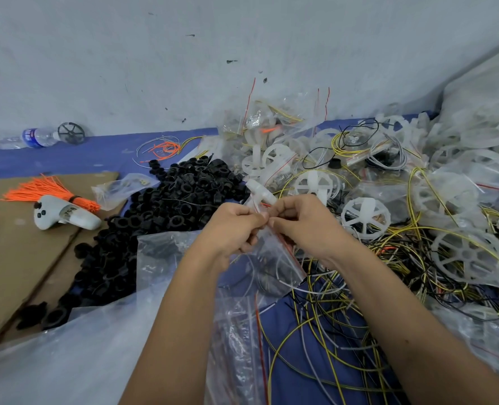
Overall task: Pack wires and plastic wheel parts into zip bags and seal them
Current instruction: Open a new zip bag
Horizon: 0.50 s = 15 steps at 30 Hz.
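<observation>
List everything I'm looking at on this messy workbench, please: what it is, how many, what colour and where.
zip bag: one, clear with red strip, centre, held by both hands
black rings: a heap, black, left of centre
white wheels: many, translucent white, right
loose wires: many, yellow, black and white, lower right
orange wire bundle: one, orange, on the cardboard at left
controller: one, white, on the cardboard
water bottle: one, clear, blue label, far left by the wall
left hand: pinching the bag
right hand: pinching the bag
</observation>
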{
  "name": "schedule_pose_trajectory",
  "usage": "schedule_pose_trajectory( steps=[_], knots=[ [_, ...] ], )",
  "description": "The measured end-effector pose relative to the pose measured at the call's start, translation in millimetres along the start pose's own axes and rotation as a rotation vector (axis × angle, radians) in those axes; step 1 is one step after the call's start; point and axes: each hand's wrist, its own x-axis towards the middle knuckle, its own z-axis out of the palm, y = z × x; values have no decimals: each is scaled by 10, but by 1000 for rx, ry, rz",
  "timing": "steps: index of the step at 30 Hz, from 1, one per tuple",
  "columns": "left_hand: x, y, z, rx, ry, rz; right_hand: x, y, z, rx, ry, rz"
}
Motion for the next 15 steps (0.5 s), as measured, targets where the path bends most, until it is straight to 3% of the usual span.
schedule_pose_trajectory(
  steps=[3, 6, 10, 15],
  knots=[
    [-17, -5, -54, 51, -33, 3, 12, 0, -15, 15, 33, -12],
    [-42, -6, -155, 31, -40, 13, 11, 20, -110, -156, 80, -62],
    [-50, 53, -354, 9, 11, 86, -11, -5, -232, 72, 38, 10],
    [-65, 77, -215, 53, -57, 83, -47, -159, -93, 138, -103, 66]
  ],
)
